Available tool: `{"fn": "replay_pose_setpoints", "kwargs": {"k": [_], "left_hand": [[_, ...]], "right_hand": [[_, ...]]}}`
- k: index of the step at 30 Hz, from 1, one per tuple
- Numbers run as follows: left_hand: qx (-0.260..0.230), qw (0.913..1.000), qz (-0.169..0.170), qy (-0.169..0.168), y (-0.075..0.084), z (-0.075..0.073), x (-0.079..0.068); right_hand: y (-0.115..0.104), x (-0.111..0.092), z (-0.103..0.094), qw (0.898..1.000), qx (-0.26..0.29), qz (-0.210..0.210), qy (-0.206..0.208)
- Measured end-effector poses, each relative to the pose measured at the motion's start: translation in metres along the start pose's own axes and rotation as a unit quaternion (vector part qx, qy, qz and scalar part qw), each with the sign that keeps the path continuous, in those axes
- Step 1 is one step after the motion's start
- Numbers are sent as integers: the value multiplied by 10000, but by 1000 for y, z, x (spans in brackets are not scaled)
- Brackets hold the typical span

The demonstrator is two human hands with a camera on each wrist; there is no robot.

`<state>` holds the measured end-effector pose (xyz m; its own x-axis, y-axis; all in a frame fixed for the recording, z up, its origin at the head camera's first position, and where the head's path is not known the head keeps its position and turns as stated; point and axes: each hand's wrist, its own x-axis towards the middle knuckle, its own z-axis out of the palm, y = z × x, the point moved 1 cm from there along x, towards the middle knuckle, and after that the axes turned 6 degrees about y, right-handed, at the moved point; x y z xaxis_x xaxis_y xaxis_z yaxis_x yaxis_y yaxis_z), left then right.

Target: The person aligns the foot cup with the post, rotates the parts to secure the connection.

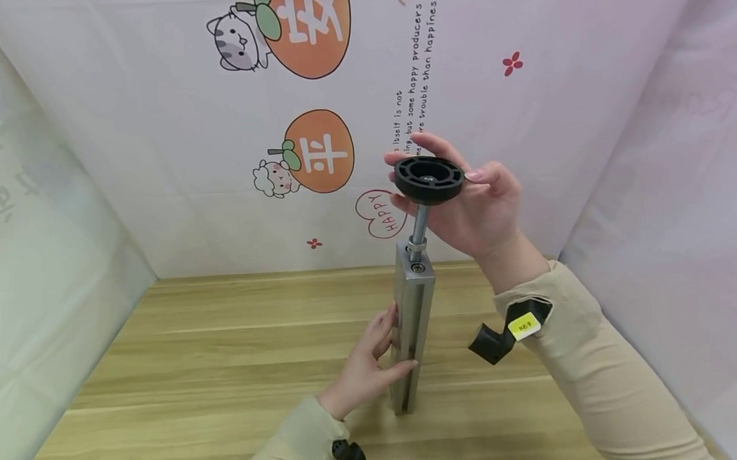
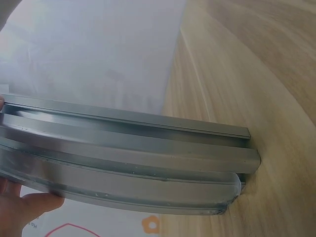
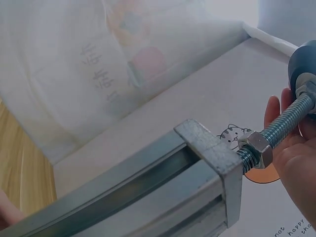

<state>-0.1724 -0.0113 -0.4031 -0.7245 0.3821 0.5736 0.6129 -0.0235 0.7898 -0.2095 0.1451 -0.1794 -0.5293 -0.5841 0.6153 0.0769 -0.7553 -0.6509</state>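
Observation:
A slotted aluminium profile (image 1: 412, 326) stands upright on the wooden table, its lower end resting on the boards in the left wrist view. My left hand (image 1: 367, 371) grips it low down, thumb on one side and fingers on the other. From the profile's end plate (image 3: 210, 153) rises a threaded rod (image 3: 291, 121) with a hex nut (image 3: 256, 148) close to the plate. On top of the rod sits the round black base of a levelling foot (image 1: 429, 180). My right hand (image 1: 477, 202) holds this base by its rim, thumb at the right and fingers around the far and left sides.
The wooden table (image 1: 224, 351) meets a white printed cloth (image 1: 168, 165) at the back. Cloth sides stand at left and right. Black wrist mounts sit on both sleeves, the right mount (image 1: 508, 330) bearing a yellow label.

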Motion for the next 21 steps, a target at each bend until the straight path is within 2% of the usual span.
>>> {"fn": "replay_pose_setpoints", "kwargs": {"k": [6, 11, 16, 21], "left_hand": [[-20, 10000, 93, -29, -1, -1, 0], [-20, 10000, 20, -26, -1, 0, 0], [-51, 10000, -50, -43, 1, 0, -1], [-22, 10000, -69, -51, 1, 0, 0]], "right_hand": [[0, 1, 0, 9998, -189, -70, -89], [1, -1, -1, 9979, -629, -125, -40], [-1, -2, -2, 9970, -727, -220, -125], [-4, -3, -4, 9883, -1459, -411, 185]]}}
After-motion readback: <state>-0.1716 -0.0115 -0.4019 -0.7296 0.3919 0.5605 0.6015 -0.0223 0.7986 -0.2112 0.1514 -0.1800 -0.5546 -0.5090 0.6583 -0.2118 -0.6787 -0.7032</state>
